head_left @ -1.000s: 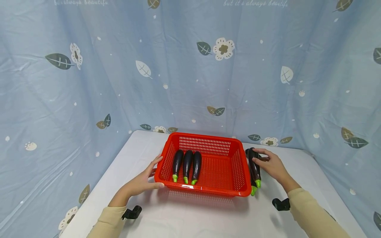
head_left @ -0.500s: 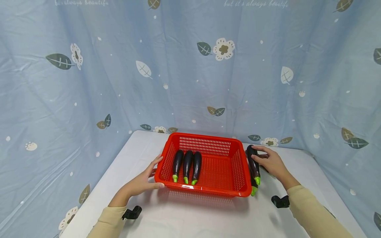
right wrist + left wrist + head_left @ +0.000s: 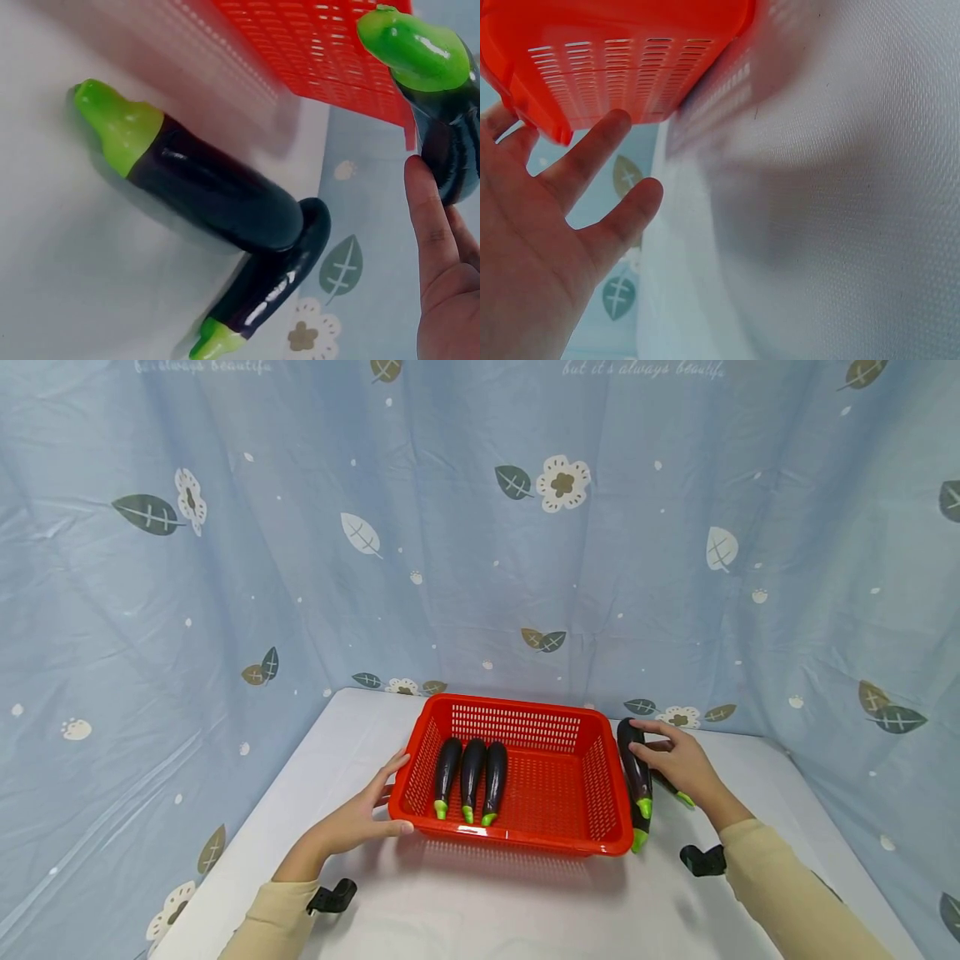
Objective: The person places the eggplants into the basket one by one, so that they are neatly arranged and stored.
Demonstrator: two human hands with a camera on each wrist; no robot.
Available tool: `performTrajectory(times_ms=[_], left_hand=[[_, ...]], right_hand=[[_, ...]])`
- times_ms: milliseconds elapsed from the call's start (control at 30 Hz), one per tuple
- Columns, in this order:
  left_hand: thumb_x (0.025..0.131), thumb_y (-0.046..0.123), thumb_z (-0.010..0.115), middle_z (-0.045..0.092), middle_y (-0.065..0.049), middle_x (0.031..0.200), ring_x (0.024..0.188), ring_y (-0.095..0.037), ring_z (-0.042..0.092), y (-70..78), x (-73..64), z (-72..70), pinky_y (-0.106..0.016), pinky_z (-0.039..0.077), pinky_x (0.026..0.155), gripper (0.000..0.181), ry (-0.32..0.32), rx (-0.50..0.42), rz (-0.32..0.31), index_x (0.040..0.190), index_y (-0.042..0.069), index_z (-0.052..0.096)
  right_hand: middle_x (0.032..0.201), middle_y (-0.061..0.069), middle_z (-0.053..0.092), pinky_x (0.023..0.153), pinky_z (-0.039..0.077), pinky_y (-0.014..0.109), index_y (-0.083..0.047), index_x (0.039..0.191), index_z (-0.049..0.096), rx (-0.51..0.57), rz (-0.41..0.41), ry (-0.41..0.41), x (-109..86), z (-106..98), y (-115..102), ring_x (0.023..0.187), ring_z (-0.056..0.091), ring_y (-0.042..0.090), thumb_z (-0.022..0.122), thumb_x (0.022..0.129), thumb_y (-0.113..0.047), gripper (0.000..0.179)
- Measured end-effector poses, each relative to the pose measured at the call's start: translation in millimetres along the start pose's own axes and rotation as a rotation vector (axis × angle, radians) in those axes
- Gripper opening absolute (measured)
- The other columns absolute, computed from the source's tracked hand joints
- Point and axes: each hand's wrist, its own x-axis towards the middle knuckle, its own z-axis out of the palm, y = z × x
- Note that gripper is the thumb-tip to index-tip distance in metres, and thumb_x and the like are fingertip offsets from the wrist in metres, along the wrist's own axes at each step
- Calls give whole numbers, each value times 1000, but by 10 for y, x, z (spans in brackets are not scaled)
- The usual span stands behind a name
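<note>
My right hand (image 3: 686, 768) grips a dark purple eggplant (image 3: 636, 768) between thumb and fingers, just outside the right wall of the red basket (image 3: 525, 839). Its green cap hangs toward me, and in the right wrist view this eggplant (image 3: 450, 142) is up beside the basket. Below it, one eggplant (image 3: 217, 195) lies on the white table with its rounded end against another eggplant (image 3: 274, 289). Fingers spread, my left hand (image 3: 352, 822) rests at the basket's left end, its thumb by the front rim. Inside the basket, three eggplants (image 3: 472, 777) lie side by side on the left.
Bare red mesh shows in the right part of the basket. A blue curtain (image 3: 480, 568) with leaf and flower prints hangs behind and beside the white table (image 3: 480, 918). Black wrist mounts (image 3: 705, 860) stick out below both hands.
My right hand has moved slightly left and away from me, lifting the eggplant off the others. The second eggplant on the right now shows its green tip. The left hand stays put.
</note>
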Motion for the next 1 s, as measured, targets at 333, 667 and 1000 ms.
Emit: performTrajectory(times_ms=[333,667,1000], left_hand=[[85,36,81,2,3,171,141,-45,40,-5,2,-2,-65,45,103,105,2,6,4,164,30,11],[85,37,81,2,3,171,141,-45,39,-20,6,-1,-66,45,103,104,1,15,4,164,32,12],[86,33,82,1,4,171,141,-46,39,-57,12,-7,-68,43,103,104,0,6,27,164,33,11]], right_hand=[[152,26,44,98,51,57,-13,150,50,8,-16,-15,65,35,-58,129,53,49,66,99,-41,60],[152,24,46,94,55,53,-13,151,50,46,-19,-22,140,84,-128,128,55,47,66,99,-44,62],[152,23,45,95,54,55,-12,149,51,94,-55,-33,201,163,-224,129,55,46,67,99,-39,60]])
